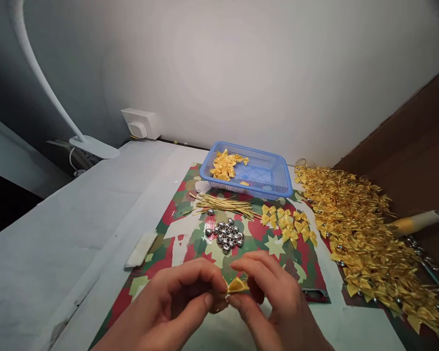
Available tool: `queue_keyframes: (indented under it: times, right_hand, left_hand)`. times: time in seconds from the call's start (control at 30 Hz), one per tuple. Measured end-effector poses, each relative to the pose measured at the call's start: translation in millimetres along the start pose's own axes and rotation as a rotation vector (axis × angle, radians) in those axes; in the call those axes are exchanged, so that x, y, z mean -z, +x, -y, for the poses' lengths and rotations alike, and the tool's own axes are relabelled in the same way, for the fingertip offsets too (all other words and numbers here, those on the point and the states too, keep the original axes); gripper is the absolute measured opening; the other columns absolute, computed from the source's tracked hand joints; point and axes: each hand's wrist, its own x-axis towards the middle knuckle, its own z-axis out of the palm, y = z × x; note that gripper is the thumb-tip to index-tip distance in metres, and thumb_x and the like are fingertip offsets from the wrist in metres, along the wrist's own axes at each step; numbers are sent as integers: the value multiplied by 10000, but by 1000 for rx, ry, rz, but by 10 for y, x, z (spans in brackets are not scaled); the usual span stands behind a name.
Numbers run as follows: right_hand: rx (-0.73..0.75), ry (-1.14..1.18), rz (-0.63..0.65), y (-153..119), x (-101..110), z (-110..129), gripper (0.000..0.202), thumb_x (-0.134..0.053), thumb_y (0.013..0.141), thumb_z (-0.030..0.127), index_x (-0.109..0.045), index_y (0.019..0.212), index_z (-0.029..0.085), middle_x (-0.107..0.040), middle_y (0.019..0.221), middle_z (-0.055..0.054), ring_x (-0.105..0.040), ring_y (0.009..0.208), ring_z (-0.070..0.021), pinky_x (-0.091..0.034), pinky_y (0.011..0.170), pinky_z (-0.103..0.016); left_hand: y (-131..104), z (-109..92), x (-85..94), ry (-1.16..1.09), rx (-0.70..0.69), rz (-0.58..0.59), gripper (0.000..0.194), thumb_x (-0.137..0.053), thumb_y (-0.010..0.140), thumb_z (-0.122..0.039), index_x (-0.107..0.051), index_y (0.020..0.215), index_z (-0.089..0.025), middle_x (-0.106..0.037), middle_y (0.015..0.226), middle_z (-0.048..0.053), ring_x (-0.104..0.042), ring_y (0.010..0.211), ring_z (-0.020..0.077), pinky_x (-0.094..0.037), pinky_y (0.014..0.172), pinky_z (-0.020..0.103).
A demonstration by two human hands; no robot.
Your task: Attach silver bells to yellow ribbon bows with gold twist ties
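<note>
Between the fingertips of both hands is a small yellow ribbon bow (pixel 237 285), held low over the near edge of the patterned mat. My left hand (pixel 183 297) is closed, its fingers curled at the bow's left side. From the right, my right hand (pixel 269 297) pinches the same bow with thumb and fingers. A thin pale strand shows at the bow's underside; its ends are hidden by the fingers. Just beyond the hands lies a pile of silver jingle bells (pixel 229 235). Gold twist ties (pixel 223 204) lie in a bundle behind them, and several yellow bows (pixel 288 225) sit to the right.
A blue plastic basket (pixel 283 183) with yellow bows stands at the back. A large heap of finished-looking gold bows with bells (pixel 347 229) fills the right side. A white pad (pixel 141 250) lies left of the mat. A white lamp (pixel 95 146) stands far left.
</note>
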Motion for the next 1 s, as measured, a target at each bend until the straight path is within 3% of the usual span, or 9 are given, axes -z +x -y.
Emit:
queue_keyframes:
  times: [0.07,0.13,0.33,0.43,0.6,0.67,0.77,0.87,1.0]
  right_hand:
    - [-45,113,58,-5,18,-40,135,-600,999,109,-652,1046,224,-653,962,13,-592,785,-89,-457,691,-209]
    - [-119,186,64,-37,2,-43,128,-579,1047,190,-673,962,206,-647,867,7,-580,768,-102,-421,657,-230]
    - [-324,305,-84,-125,-108,11,196,-604,1017,275,-706,870,195,-624,791,-10,-521,693,-120,-340,580,-267]
    - [-314,319,-131,-128,-125,-18,177,-605,1011,259,-704,879,196,-616,789,-7,-523,693,-120,-346,586,-261]
    - [-315,311,-149,-141,-130,-38,190,-595,1038,288,-704,899,218,-634,802,1,-542,700,-122,-362,595,-264]
    - [-292,257,-241,-160,-131,0,121,-588,1040,233,-701,1006,257,-655,890,15,-577,748,-109,-397,617,-235]
    - [-175,111,-388,-191,-122,64,215,-593,1025,123,-661,1122,303,-639,997,27,-589,815,-89,-450,693,-189]
    - [-105,15,-331,-206,-110,65,228,-636,982,89,-669,1107,277,-631,981,12,-572,785,-96,-453,678,-204]
    - [-92,29,-226,-193,-126,-3,164,-589,951,53,-650,982,202,-576,894,-10,-530,724,-104,-396,602,-233]
  left_hand:
    - [34,-11,5,66,-59,-37,223,-597,1041,-300,-768,901,-269,-700,899,13,-666,900,157,-546,859,192]
    - [43,10,0,107,-66,-74,231,-597,1044,-293,-777,902,-269,-729,939,18,-683,938,154,-539,865,173]
    - [-33,161,-5,22,114,-120,186,-677,1029,-463,-754,1090,-304,-739,1075,9,-713,1004,166,-589,893,178]
    - [-16,185,-16,17,152,-151,250,-744,981,-481,-763,1183,-334,-757,1168,9,-747,1052,195,-624,903,197]
    - [123,63,-86,86,-6,-100,105,-741,990,-368,-815,1028,-304,-786,982,0,-751,897,149,-617,807,148]
    - [161,-36,-141,56,23,-140,100,-771,953,-366,-822,943,-280,-780,889,-5,-742,813,133,-602,747,127]
    - [178,-173,-226,-40,141,-269,151,-859,826,-374,-802,809,-236,-751,768,-11,-718,723,120,-573,691,120]
    - [170,-191,-234,-81,185,-291,205,-883,791,-391,-778,783,-215,-734,749,-10,-715,708,124,-567,675,133]
    - [165,-34,-118,-16,99,-141,157,-814,914,-391,-811,921,-234,-781,834,17,-756,772,160,-617,737,174]
